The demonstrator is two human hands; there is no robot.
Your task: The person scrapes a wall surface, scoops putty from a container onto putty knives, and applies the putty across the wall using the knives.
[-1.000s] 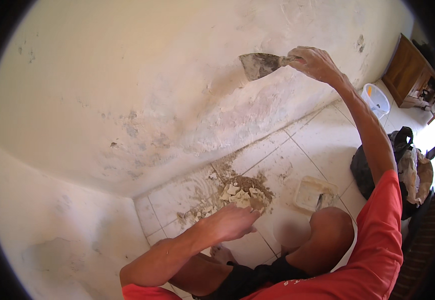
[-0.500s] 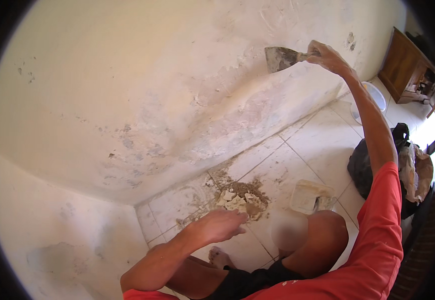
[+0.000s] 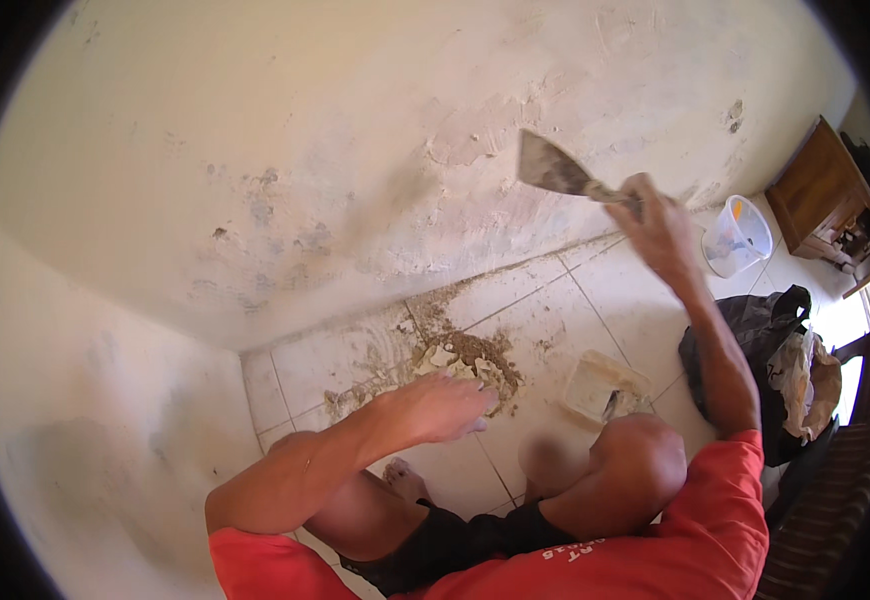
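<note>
My right hand is closed round the handle of a putty knife. The knife's wide, stained blade points up and left, in front of the wall; whether it touches the wall I cannot tell. Behind the blade, the wall has a rough pinkish patch where paint has come away. My left hand hangs relaxed near my left knee, its fingers loosely stretched and holding nothing. From this view it overlaps the near side of a heap of brown debris and pale flakes on the floor.
A shallow plastic tray with a dark tool in it lies by my right knee. Farther right are a black bag, a crumpled paper sack, a clear bucket and a wooden cabinet. White floor tiles meet the wall.
My right hand and the putty knife have come down and nearer to me, and the blade now tilts more steeply. The view has shifted a little; my left hand stays near the knee.
</note>
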